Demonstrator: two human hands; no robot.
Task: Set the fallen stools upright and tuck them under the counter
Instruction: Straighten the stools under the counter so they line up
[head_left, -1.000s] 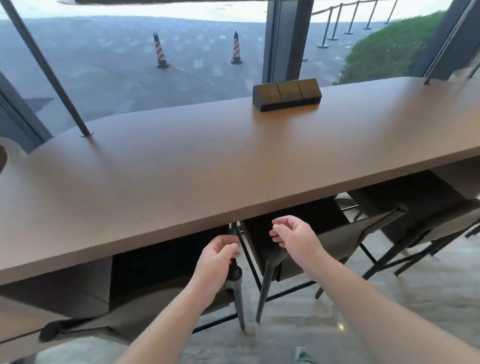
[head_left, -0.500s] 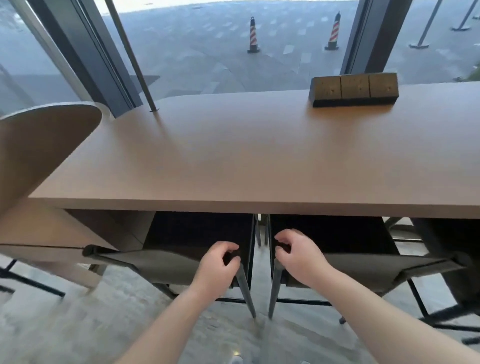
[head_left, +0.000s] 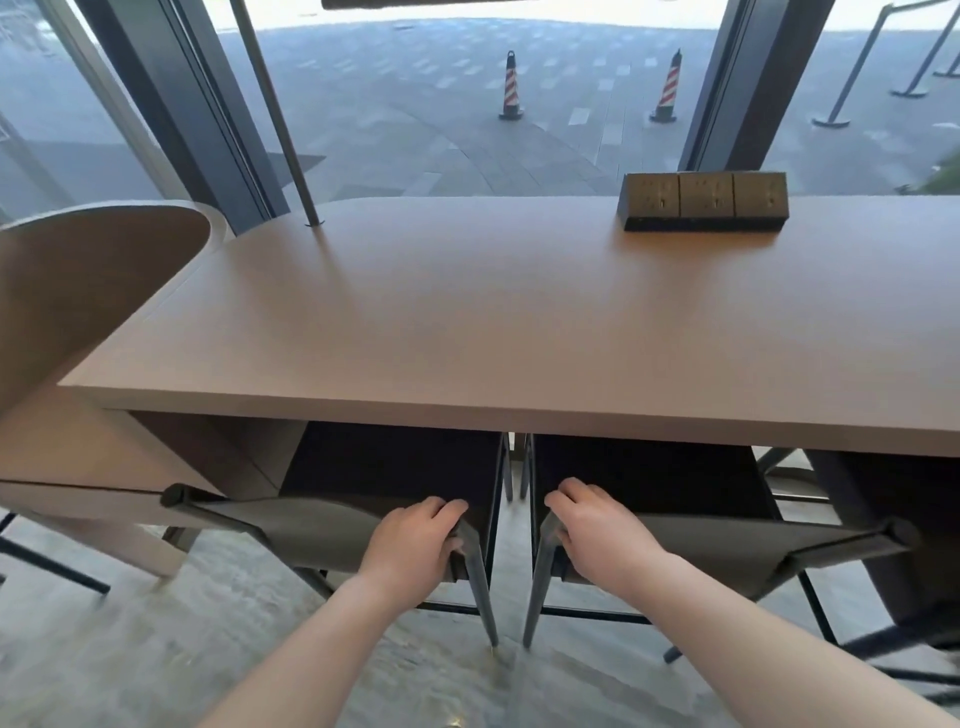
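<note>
Two dark grey stools stand upright side by side, their seats partly under the brown counter (head_left: 519, 332). My left hand (head_left: 413, 538) grips the right rear corner of the left stool (head_left: 311, 525). The left rear corner of the right stool (head_left: 727, 540) is held by my right hand (head_left: 602, 530). A narrow gap separates the two stools. The front halves of both seats are hidden beneath the counter top.
A block of power sockets (head_left: 704, 200) sits on the counter at the back right. A slanted metal rod (head_left: 283, 124) rises from the counter. A rounded wooden panel (head_left: 78, 280) stands at the left. More dark chair legs (head_left: 893, 644) crowd the floor at the right.
The view has swung left and squared up to the counter. Both hands moved from near the stool legs onto the seats' rear corners, and the stools now stand straight and parallel.
</note>
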